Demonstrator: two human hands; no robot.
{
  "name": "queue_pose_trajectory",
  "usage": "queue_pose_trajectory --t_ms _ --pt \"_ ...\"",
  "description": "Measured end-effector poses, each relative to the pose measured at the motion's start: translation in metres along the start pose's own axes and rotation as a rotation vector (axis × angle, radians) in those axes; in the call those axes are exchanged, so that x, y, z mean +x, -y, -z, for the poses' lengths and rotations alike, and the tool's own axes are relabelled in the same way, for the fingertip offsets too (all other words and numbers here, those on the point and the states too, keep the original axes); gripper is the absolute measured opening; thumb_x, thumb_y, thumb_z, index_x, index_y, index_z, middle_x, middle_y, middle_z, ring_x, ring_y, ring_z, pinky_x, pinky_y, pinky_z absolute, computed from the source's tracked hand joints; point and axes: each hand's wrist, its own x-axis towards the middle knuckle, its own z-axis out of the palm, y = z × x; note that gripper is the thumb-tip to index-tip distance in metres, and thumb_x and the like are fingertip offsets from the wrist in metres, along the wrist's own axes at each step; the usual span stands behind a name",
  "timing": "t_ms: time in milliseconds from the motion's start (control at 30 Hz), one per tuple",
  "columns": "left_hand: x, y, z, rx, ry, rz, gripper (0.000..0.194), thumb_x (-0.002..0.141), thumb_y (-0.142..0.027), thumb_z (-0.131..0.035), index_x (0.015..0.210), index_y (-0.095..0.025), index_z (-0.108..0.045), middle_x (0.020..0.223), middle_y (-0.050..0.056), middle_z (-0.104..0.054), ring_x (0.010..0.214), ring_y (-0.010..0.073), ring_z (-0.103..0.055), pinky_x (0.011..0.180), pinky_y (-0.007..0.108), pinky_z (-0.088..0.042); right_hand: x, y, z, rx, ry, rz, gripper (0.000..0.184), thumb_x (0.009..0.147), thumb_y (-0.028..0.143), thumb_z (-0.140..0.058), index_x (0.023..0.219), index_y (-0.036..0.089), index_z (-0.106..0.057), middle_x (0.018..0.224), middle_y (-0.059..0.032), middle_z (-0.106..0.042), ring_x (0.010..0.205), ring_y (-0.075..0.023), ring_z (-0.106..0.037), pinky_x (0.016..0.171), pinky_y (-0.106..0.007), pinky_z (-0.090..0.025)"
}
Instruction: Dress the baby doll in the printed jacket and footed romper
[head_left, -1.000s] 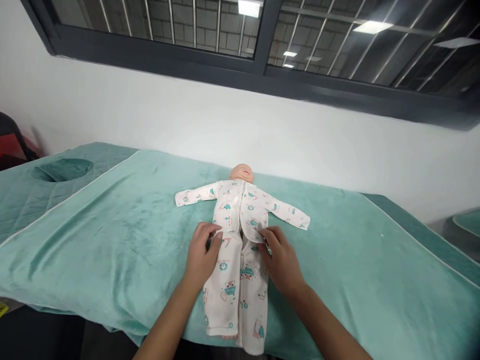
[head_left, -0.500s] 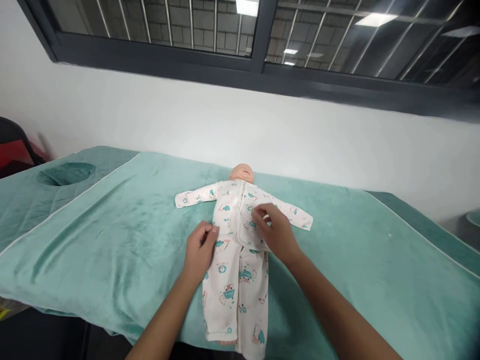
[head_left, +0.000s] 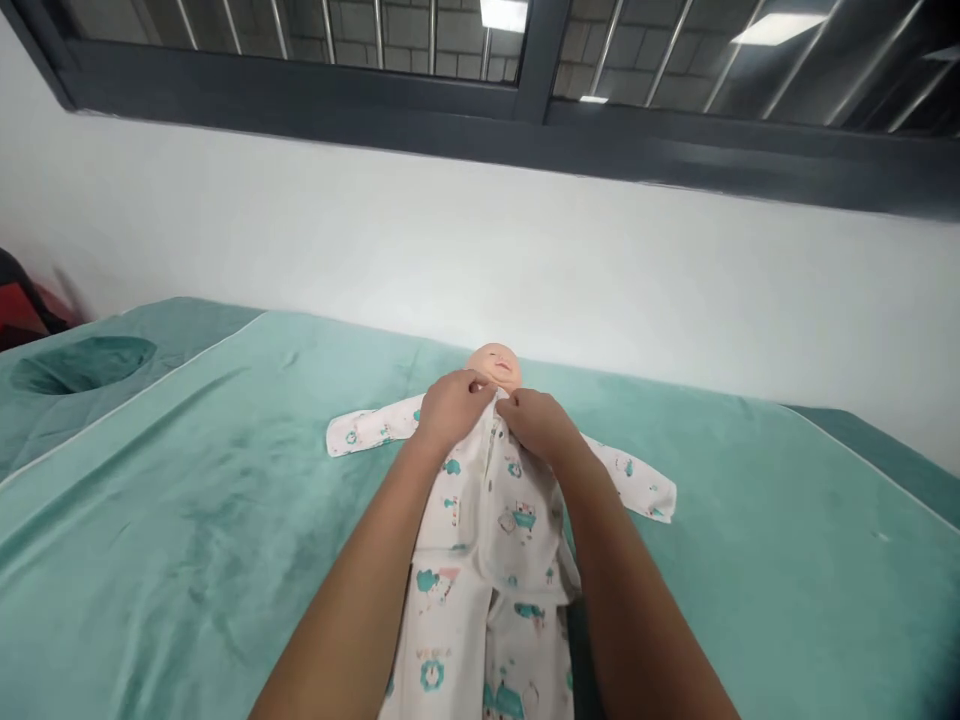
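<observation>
A baby doll [head_left: 496,362] lies on its back, dressed in a white printed baby shirt [head_left: 517,520] and matching trousers [head_left: 450,640]. The shirt opens down the front, and small snaps show along its edge. Just below the doll's chin, my left hand [head_left: 454,405] pinches one side of the shirt's neckline. My right hand [head_left: 536,420] grips the opposite edge close beside it. Both sleeves stretch out sideways, partly covered by my hands. The fingertips almost meet at the collar, and the exact fastening between them is hidden.
A green velvety cover [head_left: 225,500] spreads over the bed under the doll. A face hole [head_left: 86,365] opens at the bed's left end. Behind stands a white wall [head_left: 360,240] below a dark-framed window [head_left: 450,95]. Part of a red and black object [head_left: 22,305] shows at far left.
Both hands have moved up from the doll's waist and chest to the collar and now hold the shirt's edges. The view has come closer to the doll.
</observation>
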Motion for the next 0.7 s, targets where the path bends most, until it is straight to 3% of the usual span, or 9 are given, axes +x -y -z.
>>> queue_pose_trajectory --t_ms 100,200,300,433,567,700 --pt "0.003 0.001 -0.001 0.053 0.093 -0.001 0.018 0.083 -0.036 -0.059 0.083 -0.025 -0.073 0.088 0.002 -0.072 0.079 0.0205 -0.062 0.071 0.030 -0.044 0.000 -0.006 -0.002 -0.022 0.066 -0.145 0.041 0.083 0.030 -0.051 0.046 0.024 -0.035 0.044 0.0005 -0.043 0.045 -0.0141 -0.035 0.049 -0.029 -0.026" --pt "0.003 -0.002 0.002 0.075 0.110 -0.006 0.019 0.084 -0.034 -0.057 0.078 -0.023 -0.070 0.083 0.002 -0.069 0.075 0.0189 -0.059 0.066 0.029 -0.042 0.003 -0.006 -0.001 0.066 0.070 -0.254 0.035 0.080 0.027 -0.046 0.047 0.024 -0.035 0.048 0.0011 -0.043 0.048 -0.0138 -0.035 0.047 -0.029 -0.024" --pt "0.001 -0.008 0.004 0.005 0.112 -0.023 0.021 0.086 -0.032 -0.054 0.071 -0.020 -0.063 0.075 0.000 -0.065 0.070 0.0167 -0.056 0.063 0.027 -0.040 0.004 -0.009 -0.001 0.317 0.014 -0.340 0.027 0.078 0.027 -0.044 0.052 0.023 -0.037 0.050 0.0026 -0.041 0.049 -0.0127 -0.036 0.046 -0.028 -0.027" --pt "-0.004 -0.018 0.007 -0.248 0.070 0.079 0.019 0.086 -0.032 -0.056 0.074 -0.018 -0.062 0.072 -0.001 -0.062 0.067 0.0134 -0.053 0.063 0.025 -0.040 0.000 -0.008 -0.003 0.727 -0.111 -0.386 0.023 0.078 0.031 -0.049 0.059 0.023 -0.039 0.053 0.0046 -0.039 0.050 -0.0121 -0.035 0.047 -0.027 -0.029" --pt "-0.007 -0.019 0.007 -0.350 0.065 0.152 0.019 0.083 -0.034 -0.061 0.074 -0.017 -0.063 0.071 -0.001 -0.062 0.066 0.0123 -0.053 0.063 0.025 -0.041 -0.002 0.002 -0.007 0.588 -0.081 -0.346 0.023 0.078 0.030 -0.050 0.058 0.022 -0.041 0.056 0.0048 -0.042 0.054 -0.0121 -0.037 0.051 -0.026 -0.030" --pt "-0.007 -0.012 0.005 -0.384 0.061 0.130 0.019 0.081 -0.034 -0.062 0.082 -0.017 -0.069 0.082 0.002 -0.069 0.077 0.0159 -0.060 0.069 0.026 -0.045 -0.004 0.010 -0.007 0.449 -0.092 -0.325 0.016 0.076 0.028 -0.051 0.062 0.021 -0.050 0.060 0.0051 -0.047 0.060 -0.0126 -0.042 0.058 -0.025 -0.033"
